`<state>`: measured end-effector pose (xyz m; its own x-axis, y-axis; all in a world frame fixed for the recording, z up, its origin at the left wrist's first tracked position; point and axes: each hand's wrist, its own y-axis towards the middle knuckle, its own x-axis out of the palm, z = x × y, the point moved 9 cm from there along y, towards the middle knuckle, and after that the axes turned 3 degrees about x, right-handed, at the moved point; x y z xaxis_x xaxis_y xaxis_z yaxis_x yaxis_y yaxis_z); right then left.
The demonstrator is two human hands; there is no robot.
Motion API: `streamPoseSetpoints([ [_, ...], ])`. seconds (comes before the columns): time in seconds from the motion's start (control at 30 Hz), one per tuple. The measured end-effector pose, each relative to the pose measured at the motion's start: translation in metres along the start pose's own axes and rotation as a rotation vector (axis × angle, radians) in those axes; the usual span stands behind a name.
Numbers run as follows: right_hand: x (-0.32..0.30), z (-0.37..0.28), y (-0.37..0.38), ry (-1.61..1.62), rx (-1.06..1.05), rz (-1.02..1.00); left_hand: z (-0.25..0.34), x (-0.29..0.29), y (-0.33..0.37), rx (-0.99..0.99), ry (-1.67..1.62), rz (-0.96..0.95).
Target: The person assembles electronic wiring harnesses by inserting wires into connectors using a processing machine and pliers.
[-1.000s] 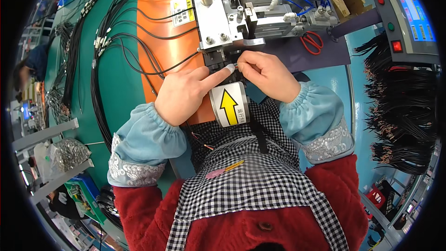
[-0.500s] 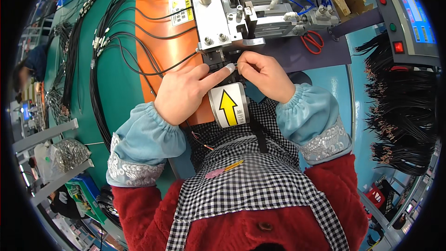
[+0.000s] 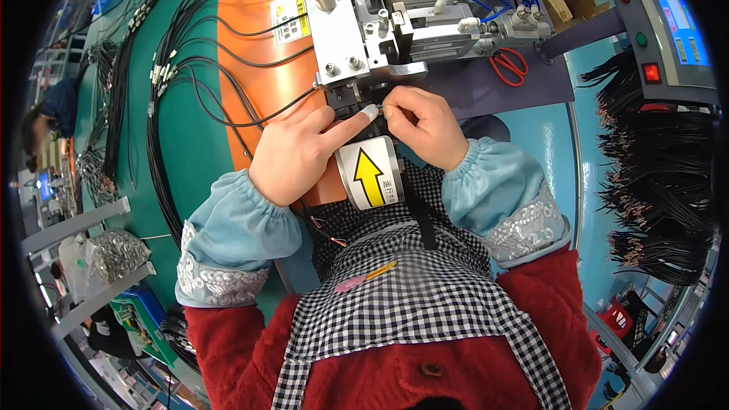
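Note:
My left hand (image 3: 292, 153) lies at the front of a metal clamping machine (image 3: 345, 49). Its index finger, tipped with a white cover, stretches to a small dark fixture (image 3: 351, 99); the other fingers curl under, out of sight. Close against that fingertip, my right hand (image 3: 427, 125) pinches thumb and forefinger together on something tiny, mostly hidden. Below the hands stands a white plate with a yellow arrow (image 3: 370, 175). A black cable (image 3: 262, 118) runs from the left to the machine. Thin coloured wire ends (image 3: 332, 237) hang beneath my left hand.
Black cables with pale connectors (image 3: 161, 76) spread over the green mat (image 3: 190, 137) at left. Red-handled scissors (image 3: 507, 67) lie right of the machine. Dark cable bundles (image 3: 657, 167) hang at far right, below a control panel with a lit red button (image 3: 651, 73).
The machine and arrow plate sit slightly farther left in the picture. My right hand has shifted a little left, with its pinch kept up. My left index finger still reaches to the fixture.

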<state>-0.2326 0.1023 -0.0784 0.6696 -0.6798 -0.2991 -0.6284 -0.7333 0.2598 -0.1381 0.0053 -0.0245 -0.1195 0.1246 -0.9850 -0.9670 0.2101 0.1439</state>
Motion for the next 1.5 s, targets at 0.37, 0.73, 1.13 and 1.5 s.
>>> streamPoseSetpoints([
  [0.37, 0.012, 0.027, 0.000, 0.398, 0.520, -0.294, 0.005, -0.002, 0.006, 0.011, 0.088, -0.027],
  [0.73, 0.013, 0.030, -0.004, 0.413, 0.594, -0.294, 0.001, -0.012, -0.001, -0.032, -0.030, 0.110],
  [1.13, 0.020, 0.031, -0.004, 0.515, 0.561, -0.299, -0.014, -0.010, -0.033, -0.168, -0.054, 0.066],
  [1.5, -0.005, 0.021, -0.023, 0.299, 0.536, -0.159, -0.017, -0.055, -0.051, -0.021, -0.091, 0.005],
])
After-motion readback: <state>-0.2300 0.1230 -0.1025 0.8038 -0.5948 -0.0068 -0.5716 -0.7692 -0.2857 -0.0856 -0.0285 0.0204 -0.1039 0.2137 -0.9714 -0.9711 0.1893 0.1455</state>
